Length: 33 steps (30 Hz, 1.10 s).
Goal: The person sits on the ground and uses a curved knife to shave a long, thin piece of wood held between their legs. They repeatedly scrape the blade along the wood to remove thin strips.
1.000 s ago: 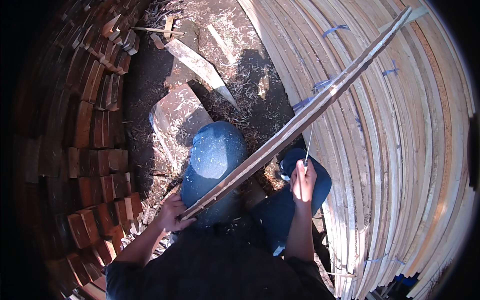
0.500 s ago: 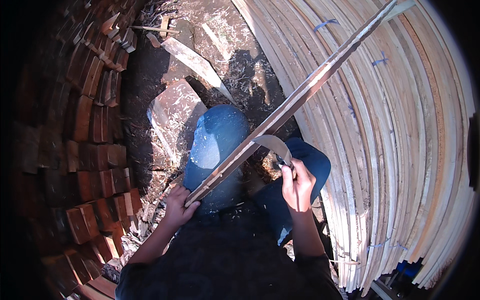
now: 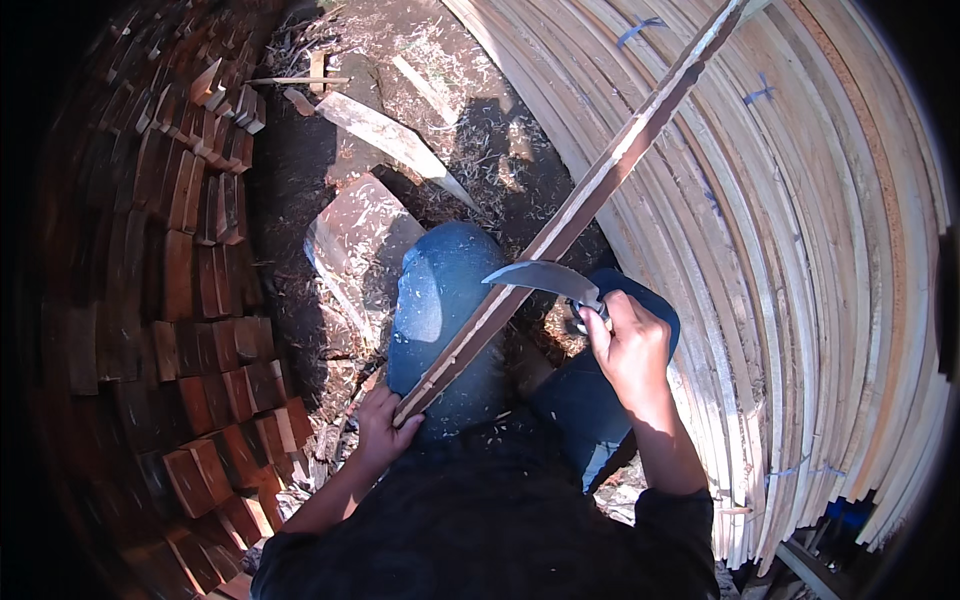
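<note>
Wooden strip (image 3: 590, 200), long and narrow, ran diagonally from my left hand (image 3: 385, 425) up and away to the far right, crossing over my left knee (image 3: 440, 300) in blue trousers. Its upper face was pale, freshly bared wood that caught the sun, while the edge beside it stayed darker and rougher, and the whole length looked straight with a slightly ragged lower end. I held that lower end with my left hand closed around it, fingers wrapped under the strip just near my left knee. My right hand (image 3: 630, 345) was clenched tight on the handle of a curved knife (image 3: 545, 278), whose broad grey blade lay across the strip, touching its upper face a little above my left knee. To the right of the strip stood a big stack of pale wooden slats (image 3: 830, 300), some bundles tied with blue cord. To the left of the strip, beyond my knee, lay flat offcuts (image 3: 360, 225) on ground strewn with shavings, and farther left rose a wall of short reddish wood blocks (image 3: 190, 250).
</note>
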Each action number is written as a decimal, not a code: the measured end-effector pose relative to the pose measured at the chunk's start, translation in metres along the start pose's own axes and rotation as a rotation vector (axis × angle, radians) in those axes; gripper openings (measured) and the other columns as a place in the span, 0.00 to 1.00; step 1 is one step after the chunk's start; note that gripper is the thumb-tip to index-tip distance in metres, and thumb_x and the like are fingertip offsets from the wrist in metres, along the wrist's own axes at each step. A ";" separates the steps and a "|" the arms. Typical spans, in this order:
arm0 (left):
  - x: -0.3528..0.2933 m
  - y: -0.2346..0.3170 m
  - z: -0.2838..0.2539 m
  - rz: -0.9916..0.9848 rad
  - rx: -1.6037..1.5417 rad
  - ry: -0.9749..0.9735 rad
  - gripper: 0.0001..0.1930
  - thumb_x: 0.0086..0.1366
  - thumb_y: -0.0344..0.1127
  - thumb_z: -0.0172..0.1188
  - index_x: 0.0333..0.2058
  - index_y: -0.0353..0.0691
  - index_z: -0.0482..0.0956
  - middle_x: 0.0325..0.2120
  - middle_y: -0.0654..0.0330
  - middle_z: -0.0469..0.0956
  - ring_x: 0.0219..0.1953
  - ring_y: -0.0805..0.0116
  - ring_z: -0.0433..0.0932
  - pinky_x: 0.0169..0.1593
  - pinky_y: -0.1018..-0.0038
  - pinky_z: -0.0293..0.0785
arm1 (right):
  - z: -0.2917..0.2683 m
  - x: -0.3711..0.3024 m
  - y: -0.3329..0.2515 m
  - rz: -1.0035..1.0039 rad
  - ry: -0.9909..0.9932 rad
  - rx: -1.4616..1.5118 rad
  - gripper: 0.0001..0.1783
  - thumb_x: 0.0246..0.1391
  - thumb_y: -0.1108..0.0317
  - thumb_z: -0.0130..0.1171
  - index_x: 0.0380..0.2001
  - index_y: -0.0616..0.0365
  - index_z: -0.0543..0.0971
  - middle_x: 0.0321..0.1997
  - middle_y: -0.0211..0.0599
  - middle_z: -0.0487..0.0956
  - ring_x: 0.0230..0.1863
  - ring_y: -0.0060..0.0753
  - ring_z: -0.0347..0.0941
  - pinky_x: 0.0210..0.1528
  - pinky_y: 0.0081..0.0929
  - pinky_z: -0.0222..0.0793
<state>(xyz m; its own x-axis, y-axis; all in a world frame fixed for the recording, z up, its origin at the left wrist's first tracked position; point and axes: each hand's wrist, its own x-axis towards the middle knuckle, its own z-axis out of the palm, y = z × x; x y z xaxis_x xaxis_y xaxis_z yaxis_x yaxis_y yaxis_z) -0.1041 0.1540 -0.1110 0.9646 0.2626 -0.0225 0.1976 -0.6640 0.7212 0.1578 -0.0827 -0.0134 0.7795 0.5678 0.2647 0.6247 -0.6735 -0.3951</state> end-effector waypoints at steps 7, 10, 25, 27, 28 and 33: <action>0.005 0.001 0.001 -0.053 -0.016 -0.045 0.19 0.52 0.47 0.65 0.26 0.34 0.74 0.22 0.53 0.63 0.27 0.55 0.66 0.30 0.62 0.61 | 0.011 0.017 0.021 -0.012 0.070 -0.102 0.20 0.38 0.57 0.70 0.19 0.55 0.70 0.16 0.31 0.69 0.18 0.34 0.70 0.20 0.31 0.66; 0.009 -0.002 0.001 -0.074 -0.034 -0.067 0.19 0.52 0.46 0.65 0.25 0.34 0.74 0.22 0.53 0.63 0.27 0.54 0.66 0.30 0.63 0.61 | 0.014 0.022 0.025 0.007 0.091 -0.112 0.21 0.36 0.56 0.71 0.18 0.55 0.69 0.16 0.31 0.68 0.18 0.35 0.69 0.20 0.31 0.64; 0.013 -0.008 0.005 -0.055 -0.107 -0.033 0.21 0.52 0.47 0.65 0.23 0.32 0.72 0.23 0.51 0.63 0.27 0.52 0.65 0.31 0.61 0.61 | 0.006 0.049 0.071 0.391 0.335 -0.163 0.23 0.53 0.51 0.60 0.19 0.61 0.71 0.13 0.37 0.65 0.15 0.33 0.61 0.20 0.30 0.57; 0.010 -0.010 0.004 -0.077 -0.094 -0.056 0.20 0.52 0.47 0.65 0.23 0.32 0.72 0.23 0.52 0.62 0.27 0.52 0.65 0.30 0.61 0.61 | -0.048 0.048 0.133 0.795 0.580 -0.134 0.25 0.60 0.54 0.53 0.19 0.65 0.71 0.11 0.37 0.60 0.15 0.27 0.55 0.19 0.28 0.52; 0.013 -0.012 0.003 -0.068 -0.098 -0.082 0.20 0.51 0.47 0.65 0.23 0.33 0.72 0.23 0.52 0.62 0.27 0.53 0.65 0.30 0.62 0.60 | -0.072 0.036 0.151 0.833 0.756 -0.147 0.25 0.63 0.55 0.50 0.19 0.67 0.72 0.10 0.36 0.58 0.16 0.24 0.53 0.19 0.28 0.49; 0.014 -0.010 0.001 -0.059 -0.123 -0.063 0.20 0.52 0.48 0.64 0.25 0.33 0.73 0.22 0.52 0.62 0.27 0.53 0.64 0.30 0.63 0.59 | -0.023 0.007 0.098 0.553 0.275 -0.016 0.18 0.60 0.61 0.55 0.22 0.64 0.73 0.11 0.35 0.60 0.13 0.25 0.54 0.18 0.28 0.51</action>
<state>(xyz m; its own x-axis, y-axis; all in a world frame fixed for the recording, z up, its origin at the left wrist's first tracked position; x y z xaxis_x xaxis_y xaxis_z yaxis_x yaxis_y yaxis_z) -0.0926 0.1640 -0.1190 0.9617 0.2521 -0.1081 0.2354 -0.5567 0.7966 0.2256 -0.1554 -0.0300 0.9702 -0.0093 0.2423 0.1233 -0.8414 -0.5262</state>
